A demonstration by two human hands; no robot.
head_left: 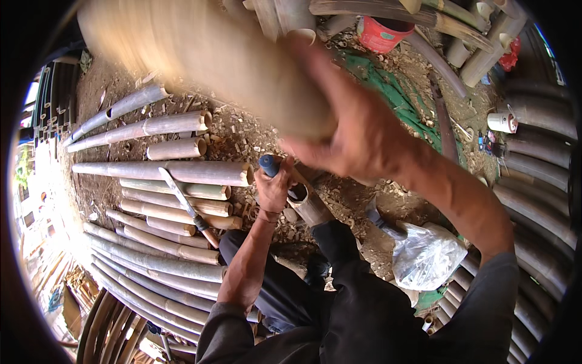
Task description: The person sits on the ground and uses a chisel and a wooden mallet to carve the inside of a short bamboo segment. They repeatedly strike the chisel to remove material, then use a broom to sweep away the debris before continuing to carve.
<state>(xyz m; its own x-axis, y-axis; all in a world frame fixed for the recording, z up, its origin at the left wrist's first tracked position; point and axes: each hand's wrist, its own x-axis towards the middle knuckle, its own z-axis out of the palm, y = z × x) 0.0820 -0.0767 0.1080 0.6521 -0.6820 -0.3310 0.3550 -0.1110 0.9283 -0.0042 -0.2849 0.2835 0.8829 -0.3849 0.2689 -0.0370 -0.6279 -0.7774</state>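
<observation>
Because the big pale bamboo section (200,54) near the top of the view is blurred, its surface and far end are hard to make out; it runs off the upper left edge. The right hand (357,136) is blurred too, its grip wrapped on the near end of that section, and the fingers cannot be told apart. Below it, the left hand (273,188) has its grip closed on a tool with a dark blue handle (268,164); whatever working end the tool has is hidden behind the hand and the short open bamboo tube (306,203) standing tilted just beside it, above the person's dark-trousered knees.

A red plastic bucket (382,33) at the top sits partly behind bamboo poles, its contents out of sight. A small white cup (502,122) stands at the right on the dirt ground (364,200), which is strewn with chips. A crumpled clear plastic bag (427,255) lies near the right knee; what is in it cannot be told.

On the left, cut pale bamboo lengths (182,173) lie side by side, more than a dozen, the lower ones bending out of view. One long-bladed knife (188,206) with a brown handle rests across them. A green sheet (394,91) lies under the debris at the upper right.
</observation>
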